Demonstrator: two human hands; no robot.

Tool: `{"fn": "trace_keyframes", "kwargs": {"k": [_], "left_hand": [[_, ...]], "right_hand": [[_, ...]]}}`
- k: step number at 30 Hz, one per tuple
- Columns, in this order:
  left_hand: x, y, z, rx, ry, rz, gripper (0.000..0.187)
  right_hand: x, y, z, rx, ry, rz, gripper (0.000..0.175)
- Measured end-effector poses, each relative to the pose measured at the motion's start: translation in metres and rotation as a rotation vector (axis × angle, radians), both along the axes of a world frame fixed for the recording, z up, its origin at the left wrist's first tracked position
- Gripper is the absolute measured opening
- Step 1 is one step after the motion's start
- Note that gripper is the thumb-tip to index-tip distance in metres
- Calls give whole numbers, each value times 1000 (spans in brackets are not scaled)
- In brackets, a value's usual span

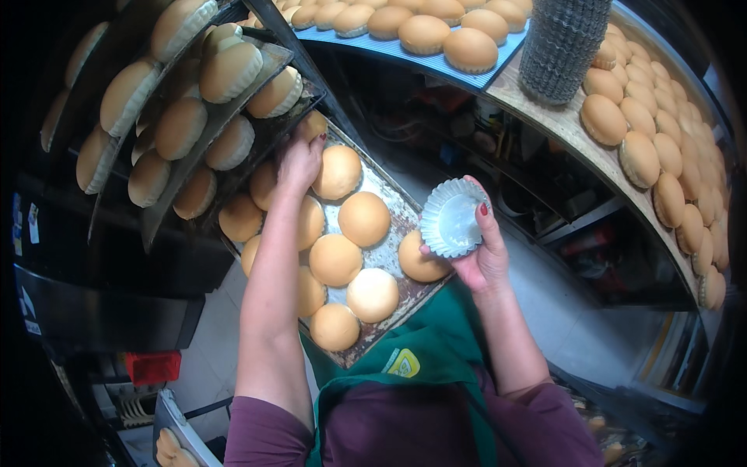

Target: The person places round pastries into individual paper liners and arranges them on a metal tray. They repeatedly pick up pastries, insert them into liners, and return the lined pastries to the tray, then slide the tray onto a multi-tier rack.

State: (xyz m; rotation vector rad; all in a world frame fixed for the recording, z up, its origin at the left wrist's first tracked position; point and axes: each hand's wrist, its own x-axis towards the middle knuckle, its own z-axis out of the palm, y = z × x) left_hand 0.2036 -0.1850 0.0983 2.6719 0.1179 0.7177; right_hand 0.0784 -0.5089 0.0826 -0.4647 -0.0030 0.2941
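Observation:
A baking tray (380,245) with a worn, stained metal surface is in front of me, bearing several round golden buns (364,218). At its far corner, my left hand (300,159) has its fingers and thumb around a bun (314,124), partly covering it. My right hand (483,257) holds a fluted metal baking mould (450,217) over the tray's right edge, its hollow side facing up towards me and no bun inside. Just beneath that mould, a single bun (421,260) lies on the tray, apart from the others.
A rack (265,125) at left carries tilted-looking trays of buns. Across from me, a wooden table (516,93) bears rows of buns (639,157), a blue ridged sheet (402,55) and a tall stack of fluted moulds (563,52). A red crate (153,366) stands low at left.

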Motion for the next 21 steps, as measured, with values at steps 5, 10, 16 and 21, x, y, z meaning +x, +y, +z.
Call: {"fn": "trace_keyframes", "kwargs": {"k": [5,10,16,21], "left_hand": [[-62,-55,35,164,22,24,31],[-151,-93,21,123,242,-174,53],[-152,-103,0,173,304,-192,76],[-154,-127,-8,103,358,-214,68]], "right_hand": [[2,-21,1,-18,3,-70,73],[0,-37,-8,-166,-33,-180,70],[-12,-21,-26,-243,7,-154,67],[-12,-12,-34,-244,2,-144,67]]}}
